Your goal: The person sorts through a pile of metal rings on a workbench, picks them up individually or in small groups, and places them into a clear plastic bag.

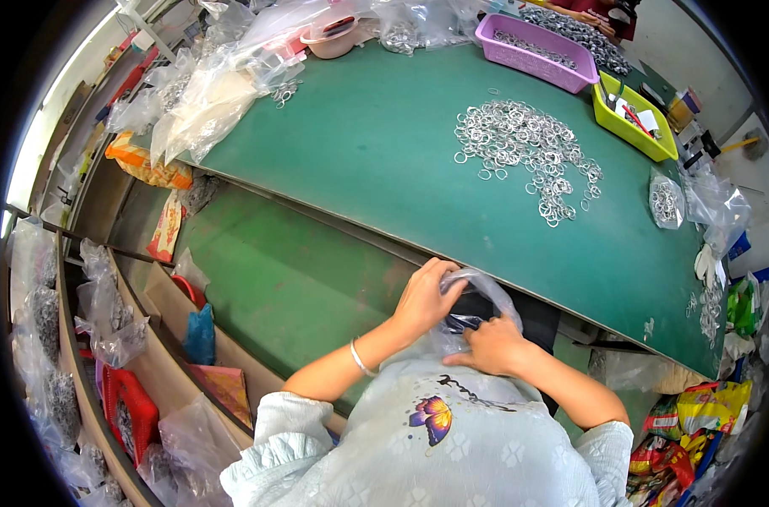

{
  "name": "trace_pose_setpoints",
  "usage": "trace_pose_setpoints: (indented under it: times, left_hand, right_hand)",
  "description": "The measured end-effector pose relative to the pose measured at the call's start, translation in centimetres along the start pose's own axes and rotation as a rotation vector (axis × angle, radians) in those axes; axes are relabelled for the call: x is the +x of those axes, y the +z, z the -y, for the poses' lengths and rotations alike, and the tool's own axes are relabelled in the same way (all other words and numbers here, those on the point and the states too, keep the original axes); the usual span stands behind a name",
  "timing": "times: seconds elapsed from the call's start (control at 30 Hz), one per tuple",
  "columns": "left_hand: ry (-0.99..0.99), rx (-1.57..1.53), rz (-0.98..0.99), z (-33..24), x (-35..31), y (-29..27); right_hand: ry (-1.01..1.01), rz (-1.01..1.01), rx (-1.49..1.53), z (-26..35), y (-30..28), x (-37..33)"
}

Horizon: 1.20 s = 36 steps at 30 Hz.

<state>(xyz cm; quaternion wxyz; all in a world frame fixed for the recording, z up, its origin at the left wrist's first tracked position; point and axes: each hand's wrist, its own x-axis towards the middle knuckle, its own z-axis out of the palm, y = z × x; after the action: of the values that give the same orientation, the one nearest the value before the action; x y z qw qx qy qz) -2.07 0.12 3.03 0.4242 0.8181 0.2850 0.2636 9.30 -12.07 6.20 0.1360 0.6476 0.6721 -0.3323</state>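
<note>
Plastic bag (496, 292), clear and thin-walled, is held up in front of the pale shirt (494, 431), just off the near edge of the green desk (359, 144), its mouth spread into a rough loop. The left hand (431, 296) pinches the rim on the left, fingers bent over it; the right hand (496, 345) lies against the near right side with fingers curled onto the film, though I cannot tell how firmly they close. It should weigh next to nothing and feel soft, limp and rather slippery, so the mouth would likely sag if let go. The bunched rim seems the best hold, taken at two opposite points; a fingernail or hard tug could stretch or split single film
</note>
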Motion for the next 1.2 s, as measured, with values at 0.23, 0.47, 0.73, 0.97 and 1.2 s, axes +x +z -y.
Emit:
trace_pose_setpoints:
  times: [0.23, 0.47, 0.73, 0.97, 1.2]
  left_hand:
    - [0.007, 0.022, 0.007, 2.5, -0.3, 0.7]
    - [0.053, 0.071, -0.003, 6.7, 2.3, 6.4]
    - [-0.144, -0.184, 0.051, 4.9, 0.4, 4.4]
    - [-0.585, -0.7, 0.14, 2.7, 2.4, 4.9]
    - [-0.793, -0.985, 0.253, 2.3, 2.9, 5.0]
  right_hand:
    - [0.185, -0.139, 0.257, -1.1, -0.3, 0.3]
    - [0.435, -0.101, 0.212, -3.7, 2.0, 4.6]
    - [0.188, -0.32, 0.061, -4.5, 2.6, -0.2]
    - [-0.026, -0.609, 0.226, -3.3, 0.4, -3.9]
    - [0.217, -1.165, 0.47, -9.1, -4.6, -5.0]
